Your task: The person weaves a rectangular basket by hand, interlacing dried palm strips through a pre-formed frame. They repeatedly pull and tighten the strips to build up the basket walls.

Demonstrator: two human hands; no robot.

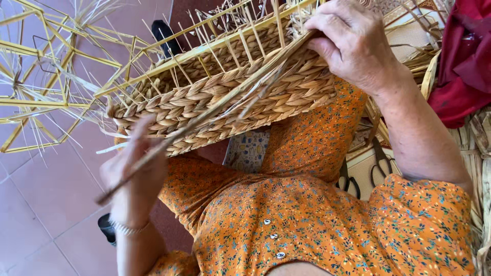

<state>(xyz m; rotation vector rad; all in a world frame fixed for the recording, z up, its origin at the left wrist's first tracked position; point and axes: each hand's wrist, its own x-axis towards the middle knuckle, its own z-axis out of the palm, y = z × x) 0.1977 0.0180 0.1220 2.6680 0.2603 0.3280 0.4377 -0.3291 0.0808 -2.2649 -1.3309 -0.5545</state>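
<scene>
The left hand point(134, 171), blurred and nearest the camera, pinches a long flat strand point(204, 110) between closed fingers; the strand runs slantwise up across the basket. The half-woven basket point(230, 94) rests tilted on the lap in the orange flowered dress point(307, 220), its plaited wall facing the camera and yellow frame sticks above. The right hand point(353, 43) clamps over the basket's far rim, fingers curled around the strand's upper end. Scissors point(381, 163) lie beside the knee.

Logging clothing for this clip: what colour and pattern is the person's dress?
Orange dress with a small multicoloured floral print and white buttons; seen in the head view.
</scene>
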